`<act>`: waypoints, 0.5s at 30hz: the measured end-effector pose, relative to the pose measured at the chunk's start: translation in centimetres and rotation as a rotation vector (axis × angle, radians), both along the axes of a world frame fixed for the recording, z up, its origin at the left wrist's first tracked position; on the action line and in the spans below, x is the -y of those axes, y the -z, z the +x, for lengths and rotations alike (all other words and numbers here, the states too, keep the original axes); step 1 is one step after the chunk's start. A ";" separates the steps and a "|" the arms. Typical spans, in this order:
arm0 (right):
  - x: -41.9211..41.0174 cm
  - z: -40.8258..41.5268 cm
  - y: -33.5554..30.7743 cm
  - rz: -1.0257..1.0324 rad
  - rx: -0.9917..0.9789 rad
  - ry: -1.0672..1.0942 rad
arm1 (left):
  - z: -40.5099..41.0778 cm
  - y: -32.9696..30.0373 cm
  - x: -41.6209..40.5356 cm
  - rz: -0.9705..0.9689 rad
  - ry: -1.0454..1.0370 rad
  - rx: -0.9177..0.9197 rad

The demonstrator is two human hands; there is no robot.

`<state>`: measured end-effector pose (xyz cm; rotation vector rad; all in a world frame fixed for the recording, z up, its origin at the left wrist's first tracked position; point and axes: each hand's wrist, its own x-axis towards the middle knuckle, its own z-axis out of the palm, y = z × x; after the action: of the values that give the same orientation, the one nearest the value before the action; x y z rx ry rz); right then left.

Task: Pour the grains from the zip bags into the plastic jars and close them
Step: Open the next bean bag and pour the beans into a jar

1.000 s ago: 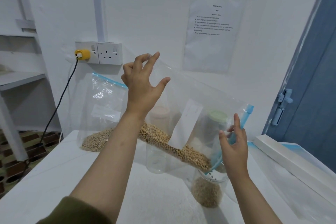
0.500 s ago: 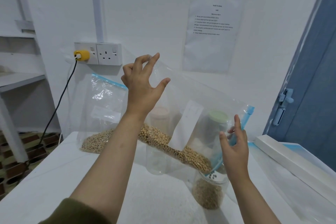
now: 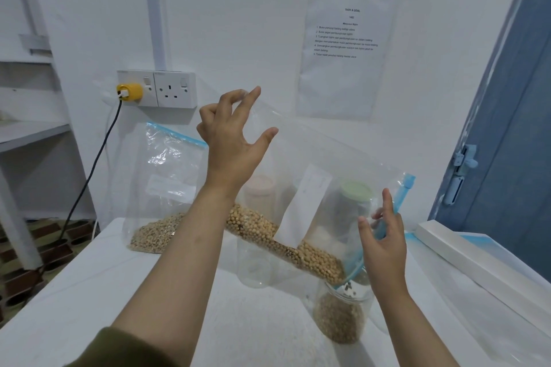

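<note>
Tilting between both hands, the zip bag (image 3: 298,164) slopes down to the right, its soybeans (image 3: 286,241) banked along the low edge. Left hand (image 3: 235,143) pinches the raised corner up high, other fingers spread. Right hand (image 3: 384,244) pinches the blue zip strip, holding the mouth just over the open jar (image 3: 340,316) below it, already part-filled with beans. An empty clear jar (image 3: 253,265) stands between the forearms. Beyond the left arm, a second bag (image 3: 167,185) of paler grain leans at the wall.
</note>
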<state>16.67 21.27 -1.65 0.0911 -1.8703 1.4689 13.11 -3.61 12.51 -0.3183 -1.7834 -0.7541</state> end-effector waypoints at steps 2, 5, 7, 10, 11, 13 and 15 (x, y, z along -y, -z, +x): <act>0.0 0.1 0.0 0.000 -0.006 -0.004 | 0.0 0.0 0.0 -0.004 -0.001 -0.001; -0.1 0.2 -0.1 0.002 -0.004 -0.009 | 0.0 0.0 0.0 -0.006 -0.001 -0.005; -0.1 0.3 -0.1 0.006 -0.001 -0.007 | 0.1 -0.1 0.0 -0.003 0.005 -0.001; -0.1 0.4 -0.2 0.003 0.006 -0.005 | 0.0 -0.1 -0.1 -0.010 0.013 0.000; -0.1 0.4 -0.3 0.001 0.006 -0.004 | 0.0 -0.2 -0.1 -0.012 0.014 0.001; -0.1 0.5 -0.3 -0.002 0.004 -0.005 | 0.1 -0.2 -0.1 -0.009 0.018 0.003; -0.1 0.5 -0.3 -0.004 0.005 -0.007 | 0.1 -0.3 -0.1 -0.008 0.018 0.003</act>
<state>17.18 21.40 -1.31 0.0920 -1.8725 1.4790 13.21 -3.50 12.77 -0.3394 -1.7892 -0.7606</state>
